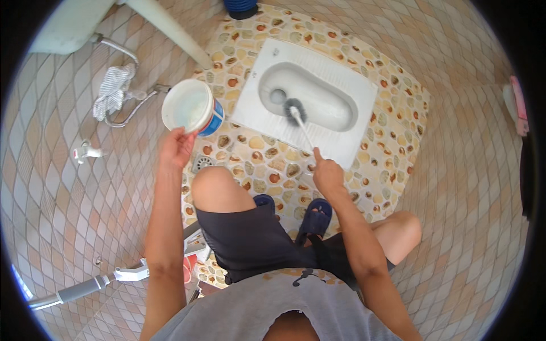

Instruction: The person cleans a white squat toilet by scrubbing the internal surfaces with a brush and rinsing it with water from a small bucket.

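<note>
My right hand (329,175) grips the white handle of a toilet brush (296,111), index finger laid along it. The brush's round grey bristle head sits inside the bowl of the white squat toilet (250,111), close to its drain hole. With my left hand (178,148) I pinch the near rim of a white bucket (170,113) with a blue and red label on its side. Cloudy liquid shows inside the bucket, which stands to the left of the toilet.
A round floor drain (203,163) lies just below the bucket. On the left wall are a tap (87,152), a hose and a striped cloth (114,88). A white pipe (170,31) slants down at the top left. A blue container (241,8) stands beyond the toilet.
</note>
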Demonstrator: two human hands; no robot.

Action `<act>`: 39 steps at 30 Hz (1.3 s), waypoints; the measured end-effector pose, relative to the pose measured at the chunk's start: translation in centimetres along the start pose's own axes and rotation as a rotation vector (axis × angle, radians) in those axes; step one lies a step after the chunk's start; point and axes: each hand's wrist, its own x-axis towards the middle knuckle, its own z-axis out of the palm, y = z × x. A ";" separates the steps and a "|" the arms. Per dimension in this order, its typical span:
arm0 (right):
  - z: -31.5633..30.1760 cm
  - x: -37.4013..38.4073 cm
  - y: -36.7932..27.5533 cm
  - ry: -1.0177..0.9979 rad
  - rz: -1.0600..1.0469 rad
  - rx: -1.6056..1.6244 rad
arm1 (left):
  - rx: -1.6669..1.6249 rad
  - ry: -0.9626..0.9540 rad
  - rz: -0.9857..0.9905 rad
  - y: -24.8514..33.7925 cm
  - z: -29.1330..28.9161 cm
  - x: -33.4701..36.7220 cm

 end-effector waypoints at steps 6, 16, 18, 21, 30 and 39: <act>2.9 -3.1 -0.7 -0.126 -0.135 -0.068 | 0.022 0.141 0.048 -2.8 -4.1 -1.8; 3.1 2.7 -3.7 -0.108 -0.163 -0.044 | 0.102 0.323 0.181 -3.6 -8.2 -2.8; 2.3 5.9 -4.9 -0.036 -0.175 0.006 | 0.099 0.306 0.189 -3.7 -8.4 -3.0; 3.9 8.4 -7.2 -0.046 -0.300 -0.023 | 0.118 0.305 0.210 -3.4 -8.8 -3.1; 0.2 19.9 -8.8 0.099 -0.147 0.056 | 0.454 0.285 0.427 -4.5 -2.2 0.6; -0.4 21.0 -8.6 0.035 -0.173 0.131 | 1.162 0.196 0.801 -6.9 9.4 7.7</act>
